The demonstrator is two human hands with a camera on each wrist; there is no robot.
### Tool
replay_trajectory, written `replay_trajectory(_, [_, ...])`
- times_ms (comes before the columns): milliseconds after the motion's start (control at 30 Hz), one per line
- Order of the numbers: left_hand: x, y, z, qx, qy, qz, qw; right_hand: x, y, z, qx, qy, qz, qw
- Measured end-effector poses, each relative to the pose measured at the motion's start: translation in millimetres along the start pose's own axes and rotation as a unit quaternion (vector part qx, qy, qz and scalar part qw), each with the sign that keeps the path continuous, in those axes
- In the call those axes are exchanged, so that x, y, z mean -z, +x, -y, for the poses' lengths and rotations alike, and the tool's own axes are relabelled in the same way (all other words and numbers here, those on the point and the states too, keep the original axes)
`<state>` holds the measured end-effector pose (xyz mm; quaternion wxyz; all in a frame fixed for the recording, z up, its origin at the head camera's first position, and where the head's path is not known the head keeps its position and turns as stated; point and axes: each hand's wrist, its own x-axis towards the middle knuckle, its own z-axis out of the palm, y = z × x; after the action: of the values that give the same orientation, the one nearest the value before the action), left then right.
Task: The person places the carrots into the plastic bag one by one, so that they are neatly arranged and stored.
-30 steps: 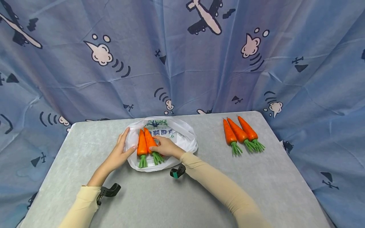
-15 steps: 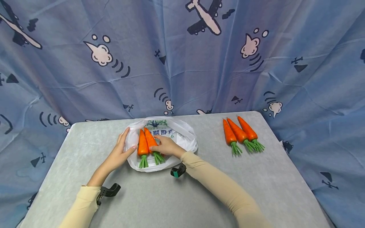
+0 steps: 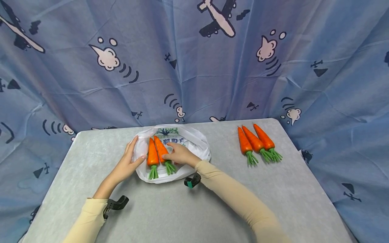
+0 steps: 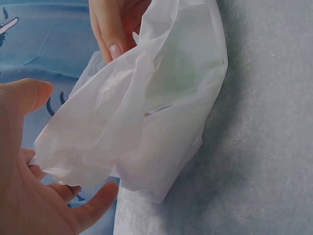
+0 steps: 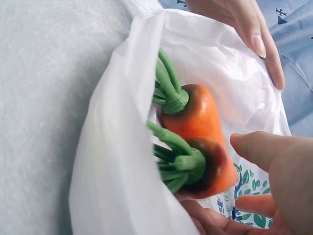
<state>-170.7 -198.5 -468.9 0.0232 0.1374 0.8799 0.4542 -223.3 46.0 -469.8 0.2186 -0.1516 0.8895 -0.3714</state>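
A white plastic bag (image 3: 202, 153) with printed lettering lies with its mouth spread on the table. Inside it, two carrots with green tops lie side by side: a left carrot (image 3: 152, 153) and a right carrot (image 3: 160, 148). My right hand (image 3: 181, 156) is in the bag beside the right carrot, thumb at its edge and fingers spread apart, not wrapped round it. At the bag's left rim is my left hand (image 3: 126, 163), its fingers extended along the outside and the thumb apart. In the left wrist view, white plastic (image 4: 98, 122) hides the carrots.
Three more carrots (image 3: 257, 141) lie close together at the right back of the grey-white table (image 3: 212, 209). A blue curtain (image 3: 194, 60) with printed airplanes hangs directly behind the table's far edge. Black wrist cameras are strapped to both forearms.
My right hand has shifted slightly to the right, and its fingers have loosened from the right carrot. The left hand and the bag look the same.
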Motion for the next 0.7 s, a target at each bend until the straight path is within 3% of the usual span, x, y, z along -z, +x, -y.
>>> replay_trajectory(700, [1.3,-0.4,1.7,-0.001,0.001,-0.002,1.0000,35,-17.1,-2,0.015,-0.001,-0.032,0.9994])
